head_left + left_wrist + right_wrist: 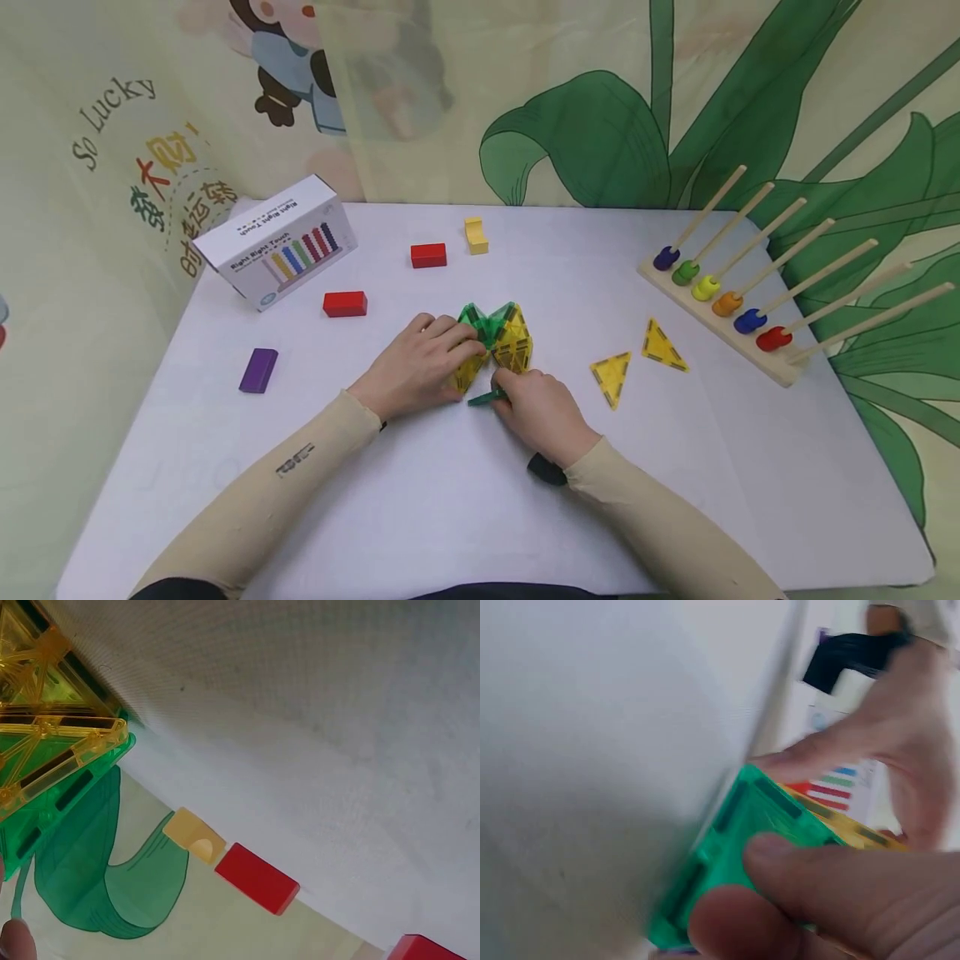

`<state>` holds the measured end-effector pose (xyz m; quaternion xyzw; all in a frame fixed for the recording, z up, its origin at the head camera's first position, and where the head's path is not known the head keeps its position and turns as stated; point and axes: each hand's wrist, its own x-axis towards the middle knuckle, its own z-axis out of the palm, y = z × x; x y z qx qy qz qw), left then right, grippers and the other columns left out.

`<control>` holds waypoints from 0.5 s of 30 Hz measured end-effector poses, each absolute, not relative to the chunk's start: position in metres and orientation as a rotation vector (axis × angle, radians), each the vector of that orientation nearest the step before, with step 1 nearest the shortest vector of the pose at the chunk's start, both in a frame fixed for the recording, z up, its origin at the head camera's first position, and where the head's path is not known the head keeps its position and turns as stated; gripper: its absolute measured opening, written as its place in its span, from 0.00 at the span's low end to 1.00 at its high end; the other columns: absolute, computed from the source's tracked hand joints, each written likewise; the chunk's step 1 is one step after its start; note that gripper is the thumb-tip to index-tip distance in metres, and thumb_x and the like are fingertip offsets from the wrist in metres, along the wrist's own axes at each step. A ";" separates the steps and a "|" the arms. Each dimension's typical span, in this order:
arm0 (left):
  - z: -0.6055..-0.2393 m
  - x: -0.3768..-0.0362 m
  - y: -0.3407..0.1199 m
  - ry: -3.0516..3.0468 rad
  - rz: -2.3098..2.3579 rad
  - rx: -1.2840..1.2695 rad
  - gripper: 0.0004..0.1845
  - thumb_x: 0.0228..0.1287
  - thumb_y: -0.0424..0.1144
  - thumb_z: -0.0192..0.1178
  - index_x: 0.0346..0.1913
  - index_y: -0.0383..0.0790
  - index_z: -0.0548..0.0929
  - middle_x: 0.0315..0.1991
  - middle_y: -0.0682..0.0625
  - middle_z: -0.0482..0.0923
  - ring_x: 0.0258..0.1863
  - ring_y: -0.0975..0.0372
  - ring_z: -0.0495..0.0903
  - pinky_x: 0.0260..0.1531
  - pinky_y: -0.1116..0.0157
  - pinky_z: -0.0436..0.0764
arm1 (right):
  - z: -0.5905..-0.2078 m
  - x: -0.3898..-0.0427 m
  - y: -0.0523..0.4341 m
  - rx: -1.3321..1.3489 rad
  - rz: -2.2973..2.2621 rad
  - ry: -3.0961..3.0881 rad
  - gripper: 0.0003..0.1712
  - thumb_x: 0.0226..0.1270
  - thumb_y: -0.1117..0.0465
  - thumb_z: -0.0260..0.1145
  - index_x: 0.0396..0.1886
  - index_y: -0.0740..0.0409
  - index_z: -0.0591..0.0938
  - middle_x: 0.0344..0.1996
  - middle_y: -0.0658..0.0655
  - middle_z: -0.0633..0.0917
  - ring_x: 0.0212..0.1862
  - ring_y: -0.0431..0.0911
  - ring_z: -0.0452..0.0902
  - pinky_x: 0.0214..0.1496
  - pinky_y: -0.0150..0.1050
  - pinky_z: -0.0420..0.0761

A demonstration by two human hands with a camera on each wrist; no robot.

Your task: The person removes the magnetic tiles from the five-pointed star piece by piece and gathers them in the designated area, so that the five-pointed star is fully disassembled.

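A person's left hand (pixel 420 358) curls over a cluster of green and yellow tiles (pixel 498 337) at the middle of the white counter (pixel 450 500). The right hand (pixel 540 412) pinches a green tile (pixel 486 398) at the cluster's near edge. Two yellow triangles (pixel 637 362) lie to the right, near a peg rack (pixel 750 292).

Under both hands, the cluster of translucent green and yellow plastic tiles (pixel 497 337) looks glossy and smooth. The white table surface (pixel 450 500) around them is matt. Right of the right hand, the rack of pale wooden pegs (pixel 780 275) appears unvarnished.
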<state>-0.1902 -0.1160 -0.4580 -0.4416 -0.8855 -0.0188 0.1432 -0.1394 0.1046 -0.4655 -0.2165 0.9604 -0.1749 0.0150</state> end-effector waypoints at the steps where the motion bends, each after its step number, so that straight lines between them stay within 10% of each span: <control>1: -0.458 -0.191 -0.115 -2.551 -0.054 -1.276 0.37 0.47 0.58 0.82 0.61 0.51 0.82 0.58 0.52 0.81 0.56 0.56 0.78 0.56 0.56 0.78 | -0.465 -0.139 0.111 -0.643 -0.589 2.953 0.07 0.65 0.59 0.75 0.37 0.54 0.85 0.17 0.48 0.81 0.18 0.38 0.69 0.20 0.33 0.69; 9: -0.458 -0.191 -0.115 -2.581 -0.069 -1.267 0.34 0.51 0.57 0.79 0.61 0.51 0.83 0.59 0.51 0.82 0.58 0.55 0.79 0.57 0.54 0.79 | -0.471 -0.150 0.177 -0.330 -0.863 2.715 0.11 0.70 0.55 0.71 0.34 0.55 0.80 0.17 0.46 0.71 0.18 0.39 0.64 0.22 0.31 0.61; 15: -0.458 -0.192 -0.115 -2.587 -0.115 -1.282 0.35 0.50 0.57 0.80 0.61 0.51 0.82 0.59 0.50 0.82 0.59 0.54 0.79 0.57 0.53 0.78 | -0.476 -0.167 0.206 -0.077 -1.059 2.634 0.12 0.77 0.55 0.64 0.42 0.60 0.77 0.24 0.54 0.80 0.19 0.42 0.75 0.23 0.34 0.76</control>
